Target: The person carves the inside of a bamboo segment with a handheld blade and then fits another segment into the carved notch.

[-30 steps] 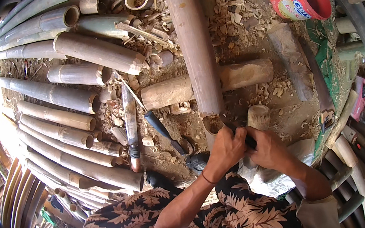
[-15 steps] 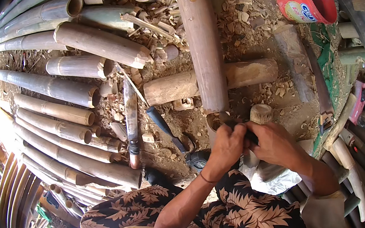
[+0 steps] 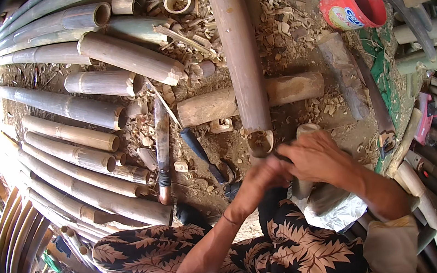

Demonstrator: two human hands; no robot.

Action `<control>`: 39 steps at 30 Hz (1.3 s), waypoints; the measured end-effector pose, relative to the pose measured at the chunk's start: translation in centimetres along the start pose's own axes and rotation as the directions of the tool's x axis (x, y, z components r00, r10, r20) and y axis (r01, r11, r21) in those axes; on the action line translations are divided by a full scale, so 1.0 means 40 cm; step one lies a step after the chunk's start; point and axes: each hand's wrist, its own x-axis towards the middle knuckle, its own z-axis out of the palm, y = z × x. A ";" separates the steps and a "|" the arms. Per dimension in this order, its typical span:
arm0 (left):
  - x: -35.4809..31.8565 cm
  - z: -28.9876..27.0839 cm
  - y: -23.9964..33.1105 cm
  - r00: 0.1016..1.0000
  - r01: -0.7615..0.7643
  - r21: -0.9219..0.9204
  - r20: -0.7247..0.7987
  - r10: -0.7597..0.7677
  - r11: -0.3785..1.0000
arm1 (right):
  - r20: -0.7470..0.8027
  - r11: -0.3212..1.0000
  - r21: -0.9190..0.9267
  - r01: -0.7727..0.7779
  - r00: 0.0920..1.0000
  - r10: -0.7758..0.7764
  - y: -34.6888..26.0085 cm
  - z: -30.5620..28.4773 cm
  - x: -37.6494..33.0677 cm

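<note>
A thick brown bamboo pole point(image 3: 242, 61) runs lengthwise in front of me, resting across a short log point(image 3: 300, 87). Its hollow near end faces me and has a cut, slanting rim. Just below that end, my left hand point(image 3: 268, 175) is smeared by motion, so its fingers do not show clearly. Close against it, my right hand point(image 3: 315, 158) has its fingers curled round something dark that is mostly hidden. Both hands are apart from the pole's rim. A short upright wooden stump point(image 3: 307, 128) stands partly behind my right hand.
Cut bamboo lengths point(image 3: 66, 109) fill the left side. Nearer lie a blade with a blue handle point(image 3: 196, 144) and a long tool with a wrapped grip point(image 3: 162, 144). A red bucket point(image 3: 338, 7) and a saw point(image 3: 374, 91) are at right. Shavings cover the ground.
My hands have shifted slightly down, away from the pole's near end, which now shows more openly. The left hand has become blurred. The whole view has moved a little.
</note>
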 end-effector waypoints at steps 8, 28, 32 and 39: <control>-0.189 0.061 0.021 0.934 0.272 0.952 -0.297 0.197 0.141 | -0.255 0.243 0.959 0.148 0.825 0.504 -0.158 0.272 -0.036; -0.187 -0.001 0.254 0.834 0.516 0.848 -0.466 0.297 -0.120 | 0.115 -0.397 0.918 0.012 0.949 0.293 -0.216 0.244 0.148; -0.168 0.000 0.299 0.838 0.521 0.831 -0.455 0.302 -0.195 | 0.127 -0.479 0.878 0.011 0.958 0.256 -0.211 0.228 0.162; -0.021 0.131 0.410 0.987 0.156 0.639 -0.080 0.137 -0.753 | 0.003 -0.921 0.274 0.278 0.957 0.290 -0.184 0.208 0.131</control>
